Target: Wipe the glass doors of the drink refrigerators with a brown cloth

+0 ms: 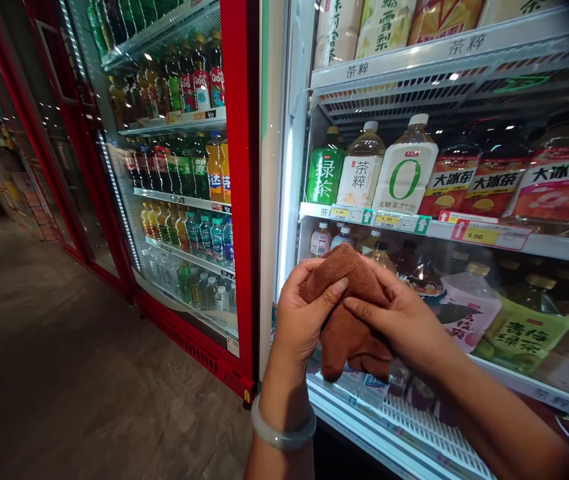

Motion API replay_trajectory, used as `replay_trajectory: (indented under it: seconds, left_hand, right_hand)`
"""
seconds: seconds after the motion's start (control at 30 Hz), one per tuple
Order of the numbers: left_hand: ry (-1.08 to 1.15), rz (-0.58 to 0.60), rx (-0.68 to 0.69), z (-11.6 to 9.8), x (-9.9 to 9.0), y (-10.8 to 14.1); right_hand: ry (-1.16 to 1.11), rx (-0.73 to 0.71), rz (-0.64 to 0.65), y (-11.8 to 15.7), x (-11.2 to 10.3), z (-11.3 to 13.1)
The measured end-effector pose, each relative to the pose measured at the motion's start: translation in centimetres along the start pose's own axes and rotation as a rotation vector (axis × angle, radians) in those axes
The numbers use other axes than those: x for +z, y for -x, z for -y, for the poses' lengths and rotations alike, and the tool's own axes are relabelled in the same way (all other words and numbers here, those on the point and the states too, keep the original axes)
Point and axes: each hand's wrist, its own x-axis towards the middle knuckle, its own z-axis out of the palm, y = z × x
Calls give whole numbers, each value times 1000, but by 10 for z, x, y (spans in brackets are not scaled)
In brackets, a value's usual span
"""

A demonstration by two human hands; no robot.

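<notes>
Centrally, a brown cloth [357, 333] hung pinched by the left hand [297, 310] and right hand [404, 313], thumbs on its near face, fingers behind

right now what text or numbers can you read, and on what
"茶粹": upper shelf edge, lower shelf edge, clear bottle
"雪梨": top-shelf bottle
"绿茶": green bottle
"0", "无糖茶": white-labelled bottle
"大冰茶": red-labelled bottles
"青梅绿茶": lime-labelled bottle
"4.00": yellow price tags
"3.00": pink-edged price tag
"QOO": left-hand cooler's bottles
Brown cloth: no text visible
Rest: mostly too small, blurred or cut off
</notes>
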Motion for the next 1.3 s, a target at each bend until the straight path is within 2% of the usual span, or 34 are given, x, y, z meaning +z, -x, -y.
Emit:
replay_trajectory:
  seconds: [0.07, 0.1, 0.13, 0.2, 0.3, 0.37, 0.43, 0.57, 0.63, 0.73, 0.87, 0.97, 1.03, 1.13, 1.23, 1.3]
  left_hand:
    - [-111, -153, 131, 2, -6, -6]
    - [-163, -227, 191, 5, -9, -9]
    - [-200, -280, 231, 7, -12, -12]
    - [-222, -310, 240, 14, -15, -16]
    - [-217, -281, 205, 23, -13, -17]
    - [-264, -263, 199, 27, -9, -15]
    - [-334, -240, 189, 29, -7, -12]
    - [-570, -210, 213, 30, -6, -6]
    - [-725, -151, 315, 31, -7, -6]
    - [-863, -2, 474, 35, -6, -17]
    - [-952, 123, 548, 42, -1, -46]
    - [-972, 205, 589, 43, 0, -62]
    - [-980, 214, 596, 42, -1, -65]
    - [-1005, 175, 586, 41, -2, -66]
    - [-1027, 156, 601, 43, 0, -70]
    - [-1047, 140, 619, 46, 2, -75]
  right_hand:
    - [-113, 81, -27, -12, -10, -9]
    - [-84, 131, -79, -20, -17, -15]
    - [22, 164, -148, -28, -25, -20]
    - [338, 175, -268, -43, -40, -30]
    - [739, -3, -352, -57, -53, -39]
    - [864, -204, -324, -58, -55, -40]
    - [910, -330, -253, -53, -55, -38]
    - [906, -304, -142, -41, -47, -33]
    - [868, -277, -114, -39, -39, -35]
    - [825, -286, -102, -47, -23, -43]
    - [834, -418, -46, -55, -8, -50]
    - [859, -542, 34, -50, -18, -53]
    - [881, -561, 57, -48, -34, -54]
    - [910, -484, -29, -60, -50, -52]
    - [906, -443, -106, -75, -39, -49]
    - [899, -511, -57, -74, -27, -48]
